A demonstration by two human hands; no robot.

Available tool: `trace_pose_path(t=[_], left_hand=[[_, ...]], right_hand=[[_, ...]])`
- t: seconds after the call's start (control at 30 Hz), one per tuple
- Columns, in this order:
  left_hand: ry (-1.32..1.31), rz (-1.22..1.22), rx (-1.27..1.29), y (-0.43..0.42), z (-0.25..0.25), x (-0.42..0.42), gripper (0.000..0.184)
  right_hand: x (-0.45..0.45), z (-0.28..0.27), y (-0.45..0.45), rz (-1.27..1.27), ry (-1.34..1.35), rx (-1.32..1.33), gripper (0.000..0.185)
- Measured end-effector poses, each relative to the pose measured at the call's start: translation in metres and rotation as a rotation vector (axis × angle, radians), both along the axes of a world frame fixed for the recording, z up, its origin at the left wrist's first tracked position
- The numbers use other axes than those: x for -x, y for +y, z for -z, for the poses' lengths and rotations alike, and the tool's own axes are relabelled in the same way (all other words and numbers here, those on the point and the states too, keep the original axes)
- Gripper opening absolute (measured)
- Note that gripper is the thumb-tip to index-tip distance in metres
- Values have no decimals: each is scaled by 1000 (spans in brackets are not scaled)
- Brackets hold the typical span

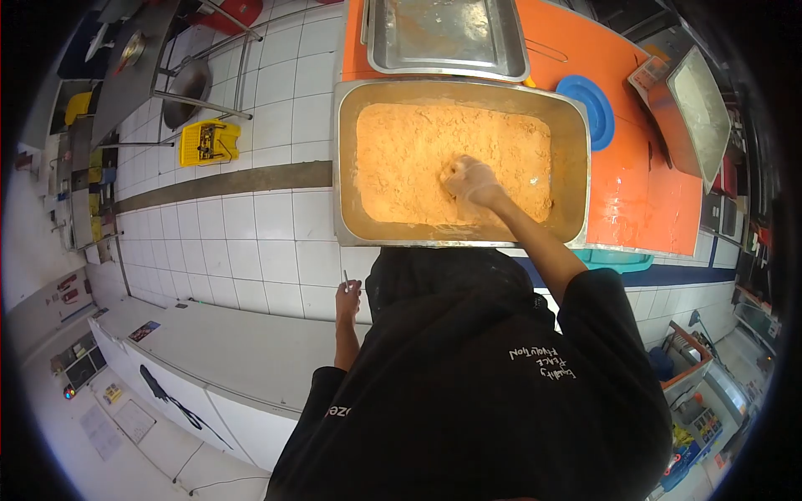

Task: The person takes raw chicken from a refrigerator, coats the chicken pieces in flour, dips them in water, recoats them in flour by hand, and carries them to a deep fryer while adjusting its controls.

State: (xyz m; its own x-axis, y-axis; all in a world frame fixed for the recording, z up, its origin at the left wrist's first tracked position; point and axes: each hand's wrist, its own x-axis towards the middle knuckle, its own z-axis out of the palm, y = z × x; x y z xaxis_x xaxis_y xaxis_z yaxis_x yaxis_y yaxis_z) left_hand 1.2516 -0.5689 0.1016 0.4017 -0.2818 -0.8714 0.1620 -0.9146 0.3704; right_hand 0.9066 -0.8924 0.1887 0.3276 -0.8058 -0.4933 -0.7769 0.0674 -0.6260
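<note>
A deep metal pan (574, 159) holds a bed of orange, crumbly powder (418, 150). My right hand (472, 181) is in the powder near the middle of the pan. Its fingers are curled, and a pale film, either a thin glove or a coat of powder, covers it. Whether it grips anything beyond the powder cannot be made out. Down at my left side, away from the pan, my left hand (348, 294) is closed around a thin pale stick (345, 275) that points up from the fingers; its exact kind is too small to tell.
Behind the pan lies a shallow metal tray (443, 37) on the orange table (635, 196). To the right are a blue plastic lid or plate (591, 108) and a tilted metal container (689, 117). A yellow plastic basket (209, 143) stands on the tiled floor at left.
</note>
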Motion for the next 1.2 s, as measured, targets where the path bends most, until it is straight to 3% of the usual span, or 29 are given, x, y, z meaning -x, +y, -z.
trace_pose_path(t=[0.03, 0.07, 0.1, 0.17, 0.23, 0.27, 0.33, 0.37, 0.47, 0.5, 0.53, 0.6, 0.73, 0.77, 0.87, 0.93, 1.03, 1.07, 1.13, 1.17, 1.2], left_hand=[[-12, 15, 37, -8, -6, -1, 26], [-25, 32, 71, -11, -8, -4, 28], [-20, 61, 100, -14, -10, -7, 30], [-26, 72, 104, -14, -9, -12, 31], [-23, 105, 95, -11, -9, -20, 31], [-23, 123, 105, -8, -8, -24, 31], [-87, 196, 101, 0, -8, -34, 29], [-110, 226, 105, 4, -8, -40, 29], [-123, 370, 101, 1, -14, -58, 27], [-127, 344, 48, -1, -21, -62, 27], [-125, 323, 15, -4, -26, -64, 27], [-121, 308, -7, -15, -31, -69, 27], [-37, 256, 20, -26, -29, -87, 28], [-45, 292, 58, -31, -28, -89, 29], [-57, 337, 103, -39, -31, -92, 31], [-62, 349, 136, -40, -36, -93, 33], [-20, 318, 156, -22, -11, -106, 33], [1, 312, 174, -13, -1, -110, 33], [12, 271, 189, 7, 18, -115, 32], [19, 232, 204, 16, 20, -117, 32], [22, 232, 206, 23, 21, -120, 32]], right_hand=[[13, 1, -4, 64, -211, -207, 37], [25, 3, -1, 61, -212, -207, 37], [38, 3, 4, 309, -455, -294, 38], [47, -15, 9, 566, -701, -365, 38], [57, -51, 11, 782, -1259, -717, 42], [55, -67, 13, 790, -1271, -699, 42], [40, -97, 17, 674, -1696, -709, 48], [30, -108, 19, 802, -1637, -657, 48], [16, -77, 18, 886, -1881, -737, 44], [7, -80, 20, 1188, -1716, -701, 37], [5, -80, 22, 1195, -1725, -686, 37], [3, -75, 21, 1236, -1423, -599, 34], [14, -64, 11, 1078, -1580, -505, 27], [8, -102, 13, 1216, -1391, -422, 26], [21, -89, 6, 1270, -1371, -247, 24], [43, -81, 8, 1231, -1404, -332, 22], [60, -83, 16, 942, -722, -201, 22], [58, -78, 20, 942, -718, -199, 22], [48, -59, 28, 371, -450, 137, 19], [40, -47, 28, 370, -447, 137, 19], [29, -34, 25, 76, -115, 253, 18]])
